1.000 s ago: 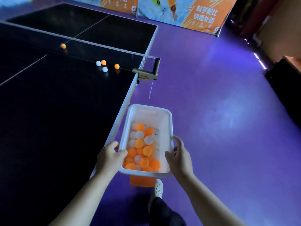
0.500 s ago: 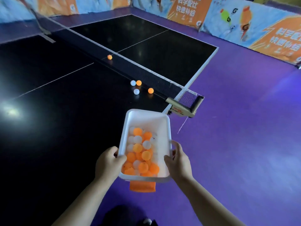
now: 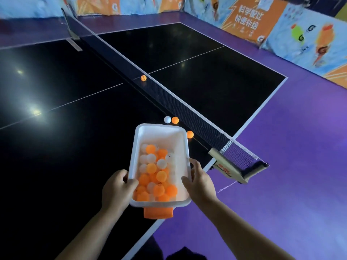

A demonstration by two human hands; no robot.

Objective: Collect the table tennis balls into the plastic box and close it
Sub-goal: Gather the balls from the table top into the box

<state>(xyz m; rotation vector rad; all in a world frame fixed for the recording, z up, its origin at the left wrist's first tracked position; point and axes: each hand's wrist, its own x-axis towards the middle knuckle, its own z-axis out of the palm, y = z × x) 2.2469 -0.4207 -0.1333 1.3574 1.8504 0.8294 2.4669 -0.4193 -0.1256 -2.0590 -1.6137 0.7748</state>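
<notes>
Left hand (image 3: 116,188) gripping the plastic box (image 3: 159,132) by its left rim, thumb curled over, right hand (image 3: 200,182) clasping the right rim, orange and white balls (image 3: 156,177) inside

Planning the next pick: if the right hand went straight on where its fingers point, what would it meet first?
Probably the lone orange ball just past the box; depth is unclear.
</notes>
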